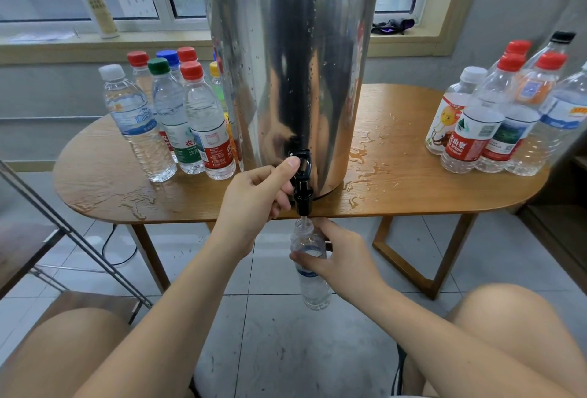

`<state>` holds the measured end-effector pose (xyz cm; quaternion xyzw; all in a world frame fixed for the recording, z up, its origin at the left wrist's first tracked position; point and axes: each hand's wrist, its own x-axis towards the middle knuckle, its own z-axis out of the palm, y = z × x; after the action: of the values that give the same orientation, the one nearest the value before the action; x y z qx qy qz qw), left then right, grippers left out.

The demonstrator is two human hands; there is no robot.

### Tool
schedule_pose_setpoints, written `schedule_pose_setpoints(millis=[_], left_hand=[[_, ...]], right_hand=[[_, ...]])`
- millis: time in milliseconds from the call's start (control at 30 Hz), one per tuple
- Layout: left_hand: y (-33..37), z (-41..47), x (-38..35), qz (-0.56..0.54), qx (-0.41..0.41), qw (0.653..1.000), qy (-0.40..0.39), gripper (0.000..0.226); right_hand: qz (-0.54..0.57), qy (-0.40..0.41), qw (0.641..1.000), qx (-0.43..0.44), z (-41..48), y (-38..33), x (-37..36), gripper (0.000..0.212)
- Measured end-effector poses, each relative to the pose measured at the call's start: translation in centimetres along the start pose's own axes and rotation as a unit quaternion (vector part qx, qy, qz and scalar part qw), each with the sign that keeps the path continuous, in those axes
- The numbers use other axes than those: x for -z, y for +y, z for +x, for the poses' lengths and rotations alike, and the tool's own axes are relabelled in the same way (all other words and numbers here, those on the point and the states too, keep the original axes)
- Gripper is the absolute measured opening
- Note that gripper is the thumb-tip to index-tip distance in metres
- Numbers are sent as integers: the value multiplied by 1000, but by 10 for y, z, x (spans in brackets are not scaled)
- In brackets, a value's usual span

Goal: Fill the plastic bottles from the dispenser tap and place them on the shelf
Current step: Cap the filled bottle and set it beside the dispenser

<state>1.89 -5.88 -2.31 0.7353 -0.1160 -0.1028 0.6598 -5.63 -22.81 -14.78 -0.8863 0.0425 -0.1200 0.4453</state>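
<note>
A tall steel dispenser point(286, 80) stands on the wooden table point(413, 188), its black tap point(301, 181) overhanging the front edge. My left hand point(257, 194) grips the tap, thumb pressed on its lever. Below the spout, my right hand point(336, 258) holds an uncapped clear plastic bottle point(313, 286) with its mouth right under the tap. The bottle hangs below the table edge, above the floor. A thin stream seems to run into its neck.
Several capped bottles point(178, 118) stand left of the dispenser, and several more capped bottles point(495, 118) at the right. Water puddles point(368, 156) lie on the tabletop. A metal shelf frame point(63, 226) slants at the left. My knees fill the bottom corners.
</note>
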Motion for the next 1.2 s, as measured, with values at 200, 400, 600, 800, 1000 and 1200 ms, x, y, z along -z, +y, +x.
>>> schedule_pose_setpoints(millis=[200, 400, 600, 800, 1000, 1200], left_hand=[[0, 0, 0, 0, 1, 1000, -6, 53], [0, 1, 1, -2, -2, 1000, -10, 53], [-1, 1, 2, -3, -1, 1000, -12, 53], [-1, 1, 2, -8, 3, 1000, -14, 54], [0, 1, 1, -10, 5, 1000, -14, 54], [0, 0, 1, -11, 4, 1000, -16, 53]], right_hand=[[2, 3, 1000, 6, 0, 0, 0, 59], [-4, 4, 1000, 9, 1, 0, -1, 58], [-4, 5, 1000, 9, 0, 1, -1, 58], [0, 5, 1000, 10, 0, 1, -1, 55], [3, 7, 1000, 14, 1, 2, -2, 56], [6, 8, 1000, 16, 0, 1, -2, 57]])
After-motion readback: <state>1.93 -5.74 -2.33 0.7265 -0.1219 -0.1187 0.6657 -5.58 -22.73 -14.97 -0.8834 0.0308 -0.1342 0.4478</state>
